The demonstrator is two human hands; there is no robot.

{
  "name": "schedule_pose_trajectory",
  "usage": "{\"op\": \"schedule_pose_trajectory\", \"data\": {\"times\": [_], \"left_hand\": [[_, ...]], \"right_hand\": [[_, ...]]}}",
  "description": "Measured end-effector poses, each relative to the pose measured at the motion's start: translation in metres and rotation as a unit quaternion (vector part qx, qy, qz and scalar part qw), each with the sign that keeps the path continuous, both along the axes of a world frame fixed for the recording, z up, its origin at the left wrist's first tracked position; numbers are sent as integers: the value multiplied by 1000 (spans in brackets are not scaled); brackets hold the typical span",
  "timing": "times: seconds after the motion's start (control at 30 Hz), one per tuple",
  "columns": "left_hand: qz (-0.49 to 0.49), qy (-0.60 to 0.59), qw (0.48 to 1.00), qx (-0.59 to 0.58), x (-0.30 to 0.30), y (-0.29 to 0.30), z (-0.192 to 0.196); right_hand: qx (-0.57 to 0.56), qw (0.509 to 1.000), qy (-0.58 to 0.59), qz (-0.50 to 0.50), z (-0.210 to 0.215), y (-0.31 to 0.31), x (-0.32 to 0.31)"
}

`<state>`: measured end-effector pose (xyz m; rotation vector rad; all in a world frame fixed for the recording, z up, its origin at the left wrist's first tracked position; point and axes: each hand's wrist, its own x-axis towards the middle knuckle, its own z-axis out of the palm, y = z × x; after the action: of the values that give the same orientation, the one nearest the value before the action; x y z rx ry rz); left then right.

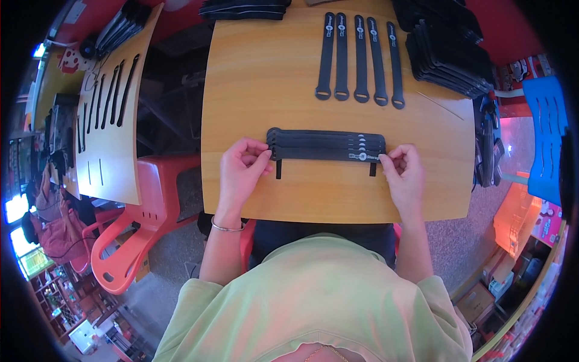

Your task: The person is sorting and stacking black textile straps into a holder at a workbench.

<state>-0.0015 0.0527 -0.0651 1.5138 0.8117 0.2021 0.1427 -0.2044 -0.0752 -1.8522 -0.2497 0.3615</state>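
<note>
A fanned stack of black straps [325,145] lies crosswise in front of me, each lower strap overlapping the one behind it. My left hand [243,169] pinches the stack's left end, where the rounded, slotted tips are. At the right end my right hand [403,172] grips the corner of the nearest strap, beside its white printed mark. Two narrow black strips [278,170] stick out toward me from beneath the stack, one near each end. Farther back, several more black straps [360,60] are laid out lengthwise in a spaced row, their slotted ends nearer me.
Piles of black straps [449,57] stand at the table's far right, with another pile [244,8] at the far edge. A thin stick [440,105] lies on the wooden table [241,78]. Left are a red chair [142,223] and a second table [117,163]; a seated person [60,223] is beyond.
</note>
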Motion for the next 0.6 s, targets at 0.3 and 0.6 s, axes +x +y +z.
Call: {"op": "schedule_pose_trajectory", "data": {"times": [0.3, 0.6], "left_hand": [[3, -2, 1000, 3, 0, 0, 0], [5, -2, 1000, 4, 1, -1, 0]], "right_hand": [[-41, 999, -31, -3, 5, 4, -1], [-58, 997, -43, -6, 6, 5, -1]]}}
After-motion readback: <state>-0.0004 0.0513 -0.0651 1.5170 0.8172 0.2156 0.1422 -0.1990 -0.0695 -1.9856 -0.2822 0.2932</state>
